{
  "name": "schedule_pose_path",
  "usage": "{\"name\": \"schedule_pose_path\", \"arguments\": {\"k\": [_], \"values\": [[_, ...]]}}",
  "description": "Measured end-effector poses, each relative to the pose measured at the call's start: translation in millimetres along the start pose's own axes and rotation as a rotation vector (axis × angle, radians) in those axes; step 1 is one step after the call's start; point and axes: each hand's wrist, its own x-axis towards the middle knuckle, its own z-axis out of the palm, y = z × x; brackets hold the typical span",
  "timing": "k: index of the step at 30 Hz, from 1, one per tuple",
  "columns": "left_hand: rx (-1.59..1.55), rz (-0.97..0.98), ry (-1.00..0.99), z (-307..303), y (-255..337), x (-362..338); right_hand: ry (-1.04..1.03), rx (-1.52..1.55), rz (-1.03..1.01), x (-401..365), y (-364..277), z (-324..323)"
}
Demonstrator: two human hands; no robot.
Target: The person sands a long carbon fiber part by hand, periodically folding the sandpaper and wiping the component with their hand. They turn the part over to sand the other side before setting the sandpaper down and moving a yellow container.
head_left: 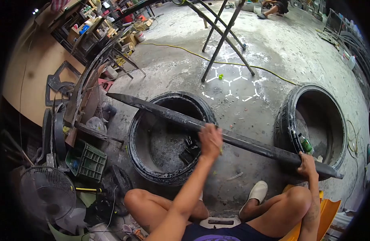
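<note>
A long, black, glossy strip (169, 115) with tapered ends slants across in front of my knees. It passes over the left tire (133, 160) and beside the right tire (282, 120). My right hand (306, 164) is wrapped round the strip near its right end, thumb on top. Near the strip's middle, my left hand (211, 140) lies against it, smeared by motion; I cannot tell whether a small thing is in its fingers. Inside the left tire is a dark object (189, 150). A green bottle (305, 143) sits in the right tire.
To my left are a fan (48, 193), a green crate (88, 160) and a cluttered bench (82, 32). Ahead stands a metal trestle (223, 36), with a yellow cord (173, 47) across the floor. Another person (273, 7) sits far back. A yellow panel (327, 215) lies by my right leg.
</note>
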Motion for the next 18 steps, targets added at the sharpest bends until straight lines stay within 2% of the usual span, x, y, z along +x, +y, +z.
{"name": "schedule_pose_path", "arguments": {"k": [1,2,4,6,8,11,13,14,15,16,18], "values": [[-0.001,-0.071,-0.025,-10,-22,19,-0.078,0.025,-0.006,6,-1,-9],[0.015,-0.138,0.059,-19,-38,32,-0.156,0.051,-0.013,10,-3,-17],[0.059,-0.15,0.167,-24,-57,44,-0.172,0.03,0.013,14,-4,-22],[-0.038,-0.246,-0.102,-15,-23,31,-0.158,0.003,-0.059,18,7,-10],[-0.22,0.215,-0.006,31,19,-11,-0.173,0.015,-0.058,22,8,-12],[-0.301,0.242,-0.089,7,60,-10,-0.196,0.031,-0.043,15,3,-18],[-0.168,0.191,-0.157,-15,0,23,-0.158,0.058,-0.032,13,-2,-20],[0.041,0.12,-0.203,-23,-33,40,-0.159,0.067,-0.032,11,-1,-16],[0.027,-0.074,-0.087,-34,-56,50,-0.103,0.073,-0.033,7,2,-10],[0.084,-0.016,0.057,-28,-90,47,-0.047,0.073,-0.038,3,2,-6],[0.037,-0.034,0.03,-41,-96,46,-0.102,0.108,-0.028,-6,-3,-24]]}}
